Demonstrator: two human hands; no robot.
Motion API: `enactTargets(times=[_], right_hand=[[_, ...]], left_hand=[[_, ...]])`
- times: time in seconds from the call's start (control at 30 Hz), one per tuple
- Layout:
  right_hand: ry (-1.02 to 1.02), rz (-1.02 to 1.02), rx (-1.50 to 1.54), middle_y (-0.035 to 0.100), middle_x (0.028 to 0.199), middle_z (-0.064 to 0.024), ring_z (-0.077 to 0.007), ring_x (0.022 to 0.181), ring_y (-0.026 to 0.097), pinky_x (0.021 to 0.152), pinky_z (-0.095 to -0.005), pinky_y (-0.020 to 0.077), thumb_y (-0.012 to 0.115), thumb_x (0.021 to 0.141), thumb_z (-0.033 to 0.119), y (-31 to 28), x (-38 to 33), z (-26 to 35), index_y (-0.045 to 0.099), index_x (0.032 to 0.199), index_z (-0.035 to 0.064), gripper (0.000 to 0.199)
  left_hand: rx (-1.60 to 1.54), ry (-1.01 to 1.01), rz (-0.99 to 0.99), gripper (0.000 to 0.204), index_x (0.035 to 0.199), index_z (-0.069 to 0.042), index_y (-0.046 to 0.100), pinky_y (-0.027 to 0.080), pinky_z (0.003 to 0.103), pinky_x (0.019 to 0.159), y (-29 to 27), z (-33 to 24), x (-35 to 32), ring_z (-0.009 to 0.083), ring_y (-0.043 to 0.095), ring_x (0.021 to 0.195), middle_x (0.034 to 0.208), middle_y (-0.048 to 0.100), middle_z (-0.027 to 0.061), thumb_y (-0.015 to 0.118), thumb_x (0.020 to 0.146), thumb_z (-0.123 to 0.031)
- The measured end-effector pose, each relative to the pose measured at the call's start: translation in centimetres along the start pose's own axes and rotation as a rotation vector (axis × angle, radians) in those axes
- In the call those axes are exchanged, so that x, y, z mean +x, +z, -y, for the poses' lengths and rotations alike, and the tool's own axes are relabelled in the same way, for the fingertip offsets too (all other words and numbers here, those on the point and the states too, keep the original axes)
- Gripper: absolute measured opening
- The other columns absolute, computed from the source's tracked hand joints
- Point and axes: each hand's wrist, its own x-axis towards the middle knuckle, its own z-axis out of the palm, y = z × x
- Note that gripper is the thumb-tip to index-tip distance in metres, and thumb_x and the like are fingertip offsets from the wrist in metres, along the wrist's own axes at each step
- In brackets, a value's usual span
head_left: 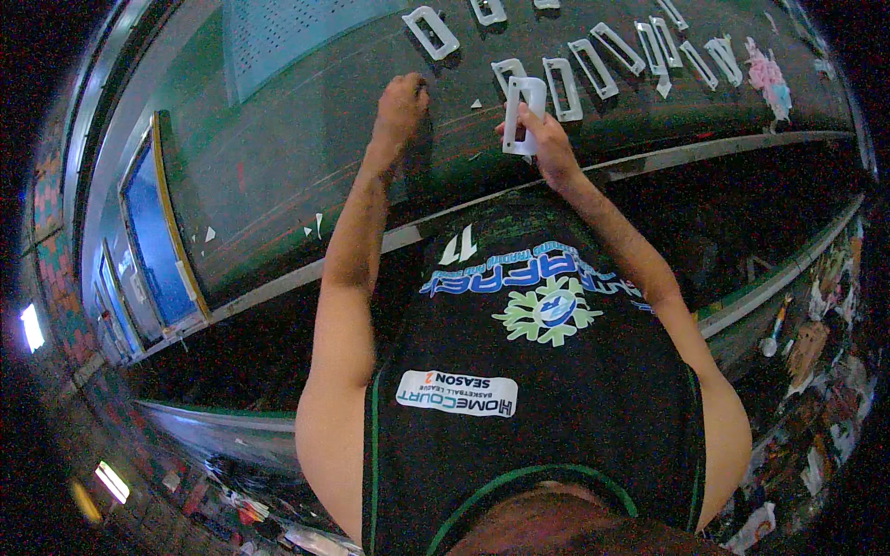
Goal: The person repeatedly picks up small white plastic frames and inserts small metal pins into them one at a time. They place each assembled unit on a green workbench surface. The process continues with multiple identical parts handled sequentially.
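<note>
White frame (514, 113), longish rectangle, open middle, gripped in the right hand (553, 148), long sides pointing away.

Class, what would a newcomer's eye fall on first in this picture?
First, the white slotted frame in the right hand, at upper centre. Next, similar white frames spread over the dark green table toward the upper right, with crumpled pink-and-blue material to their right.

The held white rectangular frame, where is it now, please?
In the head view, the frame is above centre, slightly right, in the right hand.
</note>
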Motion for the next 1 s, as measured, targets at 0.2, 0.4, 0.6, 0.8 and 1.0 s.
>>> enactTargets(times=[0.2, 0.4, 0.6, 0.8, 1.0], right_hand=[[-0.005, 0.008, 0.004, 0.068, 0.095, -0.0121, -0.0193, 0.088, 0.065, 0.08, -0.0339, 0.0516, 0.046, 0.102, 0.035, -0.3, 0.1, -0.2, 0.055, 0.115, 0.0022, 0.036], [0.014, 0.04, -0.044, 0.068, 0.095, -0.0113, -0.0182, 0.086, 0.065, 0.079, -0.0332, 0.0514, 0.045, 0.102, 0.036, 0.2, -0.1, -0.3, 0.056, 0.117, 0.002, 0.038], [0.043, 0.173, -0.182, 0.067, 0.094, -0.0094, -0.0165, 0.085, 0.064, 0.075, -0.0313, 0.0519, 0.041, 0.103, 0.042, 0.5, -0.3, 0.1, 0.053, 0.126, 0.0, 0.049], [-0.017, 0.209, -0.273, 0.065, 0.103, -0.0095, -0.0166, 0.089, 0.063, 0.08, -0.0312, 0.0504, 0.042, 0.103, 0.043, 0.7, -0.9, 0.1, 0.058, 0.122, 0.0007, 0.049], [0.004, 0.207, -0.295, 0.065, 0.1, -0.0087, -0.0163, 0.089, 0.061, 0.08, -0.031, 0.049, 0.043, 0.103, 0.042, 0.6, -1.0, -0.1, 0.058, 0.122, 0.0009, 0.048]], left_hand=[[-1.601, -0.443, -0.139, 0.024, 0.114, -0.001, 0.057, 0.049, 0.027, 0.069, 0.2, 2.8, -1.5, 0.015, 0.057, 0.076, 0.091, 0.057, 0.0043, 0.059, 0.096, -0.017], [-2.357, -0.422, 0.081, 0.021, 0.11, -0.003, 0.055, 0.048, 0.023, 0.065, 2.1, 0.0, -3.7, 0.0115, 0.055, 0.077, 0.09, 0.056, 0.0041, 0.06, 0.095, -0.017], [-1.96, -0.516, 0.228, 0.02, 0.109, -0.005, 0.059, 0.048, 0.019, 0.057, 2.7, -3.0, -3.6, 0.0096, 0.058, 0.072, 0.088, 0.061, 0.0036, 0.062, 0.093, -0.016], [-1.725, -0.508, 0.229, 0.025, 0.114, -0.002, 0.062, 0.047, 0.019, 0.059, 1.5, -6.0, -3.9, 0.0072, 0.056, 0.069, 0.084, 0.062, 0.0, 0.062, 0.094, -0.017], [-1.467, -0.457, 0.114, 0.028, 0.116, -0.002, 0.065, 0.045, 0.02, 0.06, 0.3, -7.6, -4.1, 0.0051, 0.054, 0.069, 0.085, 0.063, -0.0006, 0.065, 0.094, -0.021]])
